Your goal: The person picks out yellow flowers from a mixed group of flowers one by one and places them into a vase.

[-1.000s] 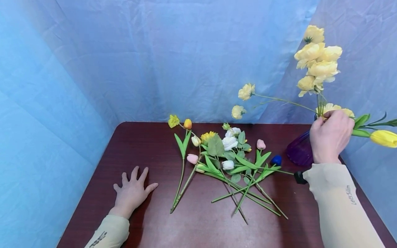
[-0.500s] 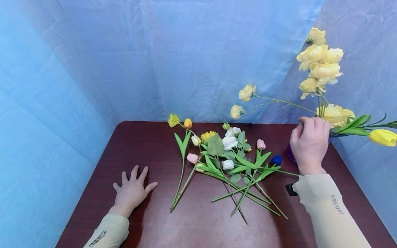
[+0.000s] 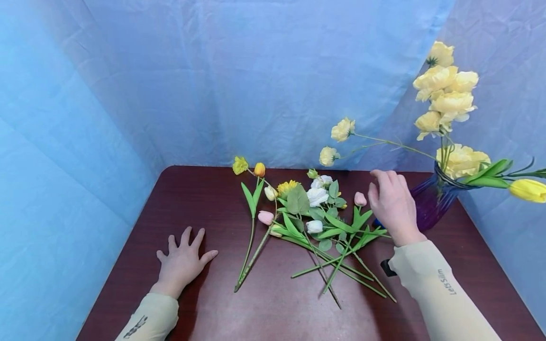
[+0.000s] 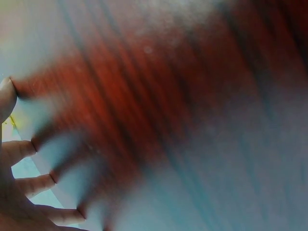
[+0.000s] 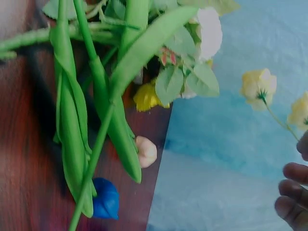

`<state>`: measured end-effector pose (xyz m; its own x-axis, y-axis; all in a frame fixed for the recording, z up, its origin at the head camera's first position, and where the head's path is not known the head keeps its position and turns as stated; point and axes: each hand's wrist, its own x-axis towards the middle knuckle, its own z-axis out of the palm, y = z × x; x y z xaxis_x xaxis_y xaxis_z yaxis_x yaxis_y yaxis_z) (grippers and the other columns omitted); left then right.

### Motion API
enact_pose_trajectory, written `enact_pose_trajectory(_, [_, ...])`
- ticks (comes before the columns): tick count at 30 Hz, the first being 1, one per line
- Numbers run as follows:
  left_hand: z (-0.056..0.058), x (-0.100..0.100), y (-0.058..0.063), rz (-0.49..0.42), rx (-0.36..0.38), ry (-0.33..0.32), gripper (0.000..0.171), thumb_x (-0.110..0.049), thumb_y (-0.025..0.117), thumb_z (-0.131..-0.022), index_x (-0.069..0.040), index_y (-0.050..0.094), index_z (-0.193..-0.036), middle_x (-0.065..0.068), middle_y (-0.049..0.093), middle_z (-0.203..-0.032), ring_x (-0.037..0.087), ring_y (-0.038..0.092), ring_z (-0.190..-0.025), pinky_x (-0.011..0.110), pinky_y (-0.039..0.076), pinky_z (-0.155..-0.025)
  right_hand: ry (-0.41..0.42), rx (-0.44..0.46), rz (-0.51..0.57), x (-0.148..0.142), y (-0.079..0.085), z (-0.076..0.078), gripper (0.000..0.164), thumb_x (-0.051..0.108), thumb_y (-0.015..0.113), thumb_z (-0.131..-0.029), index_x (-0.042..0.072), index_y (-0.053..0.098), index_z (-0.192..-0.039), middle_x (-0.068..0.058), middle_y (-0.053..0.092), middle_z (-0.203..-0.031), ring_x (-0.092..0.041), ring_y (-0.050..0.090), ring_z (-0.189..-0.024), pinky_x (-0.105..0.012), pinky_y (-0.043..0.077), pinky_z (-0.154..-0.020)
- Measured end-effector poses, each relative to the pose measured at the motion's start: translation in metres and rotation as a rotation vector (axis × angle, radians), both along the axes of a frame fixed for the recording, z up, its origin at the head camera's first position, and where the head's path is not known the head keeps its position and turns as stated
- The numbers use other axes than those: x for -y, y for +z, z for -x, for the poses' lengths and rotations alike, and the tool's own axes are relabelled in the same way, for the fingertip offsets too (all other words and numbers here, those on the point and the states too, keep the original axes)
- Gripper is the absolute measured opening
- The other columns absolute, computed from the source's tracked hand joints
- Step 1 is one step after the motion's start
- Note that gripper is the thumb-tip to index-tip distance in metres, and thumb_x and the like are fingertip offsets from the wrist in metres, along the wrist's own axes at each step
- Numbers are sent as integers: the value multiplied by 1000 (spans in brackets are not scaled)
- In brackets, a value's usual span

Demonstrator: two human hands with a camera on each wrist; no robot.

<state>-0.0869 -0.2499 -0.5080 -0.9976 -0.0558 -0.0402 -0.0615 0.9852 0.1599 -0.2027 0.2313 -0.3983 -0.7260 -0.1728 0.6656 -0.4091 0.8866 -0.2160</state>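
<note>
My left hand (image 3: 182, 265) rests on the dark red table with fingers spread and holds nothing; its fingertips (image 4: 43, 182) touch the surface in the left wrist view. My right hand (image 3: 393, 206) hovers between the vase and the loose flowers, fingers loosely bent around nothing. At the right stands a blue-purple glass vase (image 3: 437, 201). It holds pale yellow flowers (image 3: 452, 102) and a yellow tulip (image 3: 528, 190) leaning right. Below my right hand lie a pink tulip (image 5: 146, 152) and a blue tulip (image 5: 106, 198), the latter mostly hidden in the head view.
Crossed green stems, a white rose (image 3: 317, 196), a white tulip (image 3: 314, 227) and a yellow sunflower-like bloom (image 3: 286, 188) lie mid-table. An orange tulip (image 3: 259, 169) lies left of them. Two yellow blooms (image 3: 342, 129) lean out from the vase. Blue cloth (image 3: 256, 85) hangs behind the table (image 3: 239, 317).
My right hand has let go at the vase's mouth and moved left and slightly down, uncovering the vase. The flowers stay in the vase. My left hand has not moved.
</note>
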Motion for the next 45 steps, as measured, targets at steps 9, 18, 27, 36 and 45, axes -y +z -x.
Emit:
enact_pose_trajectory(9, [-1,-1,2,-3,3,0,79,-64,53,-89,-15,37,-148,26,27,-148,65,21,-126,86,23,-84,80,201,-82,10,-12,-10,26,9,60,-94,3,58,-119,-15,59,-105,-34,50,-94,-52,47,-75])
enact_pose_trajectory(18, [0,0,2,-8,16,-3,79,-65,52,-89,-15,36,-149,26,26,-148,65,21,-126,86,22,-84,205,163,-168,27,-30,-19,28,10,68,-87,6,61,-114,-9,61,-97,-28,52,-88,-46,50,-75])
enact_pose_trajectory(27, [0,1,2,-10,17,-3,81,-67,51,-89,-15,36,-149,27,26,-148,65,20,-127,86,21,-85,292,301,-172,61,-45,-45,17,19,69,-89,9,64,-103,-4,66,-93,-20,61,-83,-42,52,-64])
enact_pose_trajectory(36, [0,0,1,-12,10,-6,81,-67,51,-89,-14,36,-148,27,27,-148,65,20,-127,86,21,-84,315,424,-158,86,-66,-58,9,19,72,-87,18,64,-90,7,63,-78,-12,57,-64,-35,48,-54])
enact_pose_trajectory(45, [0,0,2,-12,-2,-6,80,-65,53,-89,-14,37,-148,27,27,-148,65,21,-127,86,22,-84,257,517,-129,95,-84,-54,10,20,74,-84,19,64,-81,8,57,-67,-10,52,-57,-34,45,-51])
